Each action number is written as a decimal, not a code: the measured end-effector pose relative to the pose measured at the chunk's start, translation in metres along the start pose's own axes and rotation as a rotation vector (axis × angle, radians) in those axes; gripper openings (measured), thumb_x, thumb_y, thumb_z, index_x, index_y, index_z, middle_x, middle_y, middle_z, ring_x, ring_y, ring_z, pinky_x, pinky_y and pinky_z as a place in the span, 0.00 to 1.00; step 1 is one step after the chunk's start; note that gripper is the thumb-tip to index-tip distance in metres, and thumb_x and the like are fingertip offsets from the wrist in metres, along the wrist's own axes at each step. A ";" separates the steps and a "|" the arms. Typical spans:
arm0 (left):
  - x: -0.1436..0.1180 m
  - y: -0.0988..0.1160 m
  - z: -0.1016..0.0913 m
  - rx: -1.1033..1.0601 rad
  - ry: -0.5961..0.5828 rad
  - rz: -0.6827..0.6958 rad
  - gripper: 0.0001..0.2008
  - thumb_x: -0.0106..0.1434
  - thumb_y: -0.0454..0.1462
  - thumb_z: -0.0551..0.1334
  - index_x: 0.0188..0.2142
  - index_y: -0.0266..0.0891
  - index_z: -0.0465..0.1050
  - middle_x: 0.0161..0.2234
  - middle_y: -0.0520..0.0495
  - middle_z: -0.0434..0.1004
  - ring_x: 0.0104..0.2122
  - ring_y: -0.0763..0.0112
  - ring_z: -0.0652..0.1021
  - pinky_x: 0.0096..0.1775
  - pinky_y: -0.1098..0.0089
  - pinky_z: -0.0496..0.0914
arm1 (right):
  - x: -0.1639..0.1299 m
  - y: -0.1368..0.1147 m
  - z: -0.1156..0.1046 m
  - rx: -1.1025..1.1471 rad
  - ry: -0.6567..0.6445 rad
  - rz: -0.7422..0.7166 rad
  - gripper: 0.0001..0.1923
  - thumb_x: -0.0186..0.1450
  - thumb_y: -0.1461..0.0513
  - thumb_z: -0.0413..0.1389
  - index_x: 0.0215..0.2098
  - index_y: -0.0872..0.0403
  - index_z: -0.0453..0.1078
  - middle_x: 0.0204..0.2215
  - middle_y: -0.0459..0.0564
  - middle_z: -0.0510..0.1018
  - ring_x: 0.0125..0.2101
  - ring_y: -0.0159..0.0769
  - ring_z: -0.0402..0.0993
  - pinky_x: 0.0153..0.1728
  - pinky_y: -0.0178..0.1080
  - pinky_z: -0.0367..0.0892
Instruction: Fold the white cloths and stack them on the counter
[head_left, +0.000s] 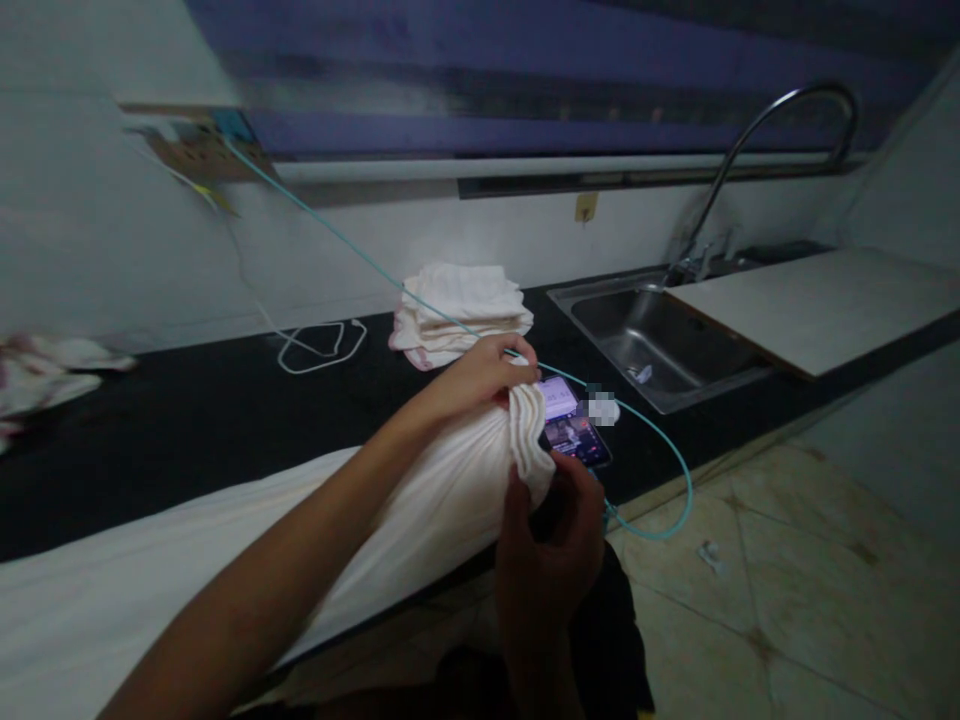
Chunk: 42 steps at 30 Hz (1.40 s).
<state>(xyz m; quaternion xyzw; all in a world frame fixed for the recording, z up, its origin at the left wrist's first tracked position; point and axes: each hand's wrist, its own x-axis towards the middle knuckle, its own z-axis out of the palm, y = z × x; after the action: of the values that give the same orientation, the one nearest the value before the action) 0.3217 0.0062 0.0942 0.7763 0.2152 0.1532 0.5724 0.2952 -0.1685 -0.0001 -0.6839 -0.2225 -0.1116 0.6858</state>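
A long white cloth (442,490) lies along the dark counter, its right end lifted and gathered into wavy layered folds. At the far corner of that end, my left hand (495,368) pinches the fabric. Lower down, the near corner is gripped between the thumb and fingers of my right hand (555,520). Just behind the folded edge lies a phone (574,425) with its screen lit, partly covered by the cloth and my right hand.
Folded white cloths (461,310) are stacked against the wall. To the right are a steel sink (664,340), a curved faucet (787,100) and a pale board (832,300). A teal cable (337,232) crosses over the counter; a white cable (322,368) and crumpled cloth (52,375) lie left.
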 end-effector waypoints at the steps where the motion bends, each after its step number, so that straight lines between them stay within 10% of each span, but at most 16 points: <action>1: 0.001 0.003 0.003 -0.031 0.002 0.009 0.07 0.59 0.35 0.67 0.36 0.37 0.71 0.20 0.57 0.66 0.17 0.81 0.63 0.21 0.78 0.56 | 0.002 -0.001 0.000 0.012 0.019 0.015 0.15 0.67 0.57 0.60 0.51 0.53 0.72 0.43 0.53 0.81 0.41 0.39 0.80 0.41 0.40 0.75; 12: -0.016 0.018 -0.006 -0.107 0.064 -0.030 0.17 0.57 0.45 0.71 0.38 0.41 0.67 0.28 0.54 0.72 0.23 0.77 0.71 0.23 0.78 0.62 | 0.014 -0.011 0.002 0.048 -0.036 -0.088 0.12 0.68 0.62 0.57 0.50 0.52 0.72 0.44 0.52 0.81 0.44 0.40 0.79 0.46 0.43 0.75; 28: -0.129 -0.057 -0.076 -0.236 0.394 -0.325 0.31 0.43 0.39 0.75 0.44 0.43 0.65 0.34 0.54 0.75 0.25 0.72 0.75 0.25 0.74 0.65 | -0.073 -0.055 0.014 0.051 -0.533 -0.111 0.23 0.59 0.75 0.50 0.48 0.49 0.69 0.44 0.52 0.78 0.50 0.43 0.75 0.53 0.49 0.73; 38: -0.157 -0.096 -0.112 0.089 0.466 -0.350 0.28 0.42 0.42 0.70 0.44 0.42 0.68 0.43 0.50 0.74 0.30 0.69 0.74 0.27 0.71 0.65 | -0.103 -0.046 0.029 0.066 -0.685 -0.191 0.24 0.54 0.77 0.54 0.44 0.52 0.72 0.42 0.51 0.79 0.49 0.44 0.75 0.56 0.50 0.70; 42: -0.169 -0.100 -0.106 0.399 0.549 -0.233 0.27 0.51 0.48 0.68 0.49 0.40 0.69 0.52 0.40 0.71 0.48 0.54 0.76 0.44 0.58 0.75 | -0.105 -0.041 0.030 -0.042 -0.750 -0.200 0.20 0.57 0.76 0.55 0.43 0.52 0.73 0.41 0.51 0.80 0.50 0.44 0.75 0.59 0.51 0.68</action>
<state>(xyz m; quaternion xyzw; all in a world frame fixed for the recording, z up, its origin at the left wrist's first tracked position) 0.1096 0.0327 0.0315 0.7729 0.4735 0.2448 0.3443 0.1800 -0.1565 -0.0130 -0.6661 -0.5210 0.0754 0.5284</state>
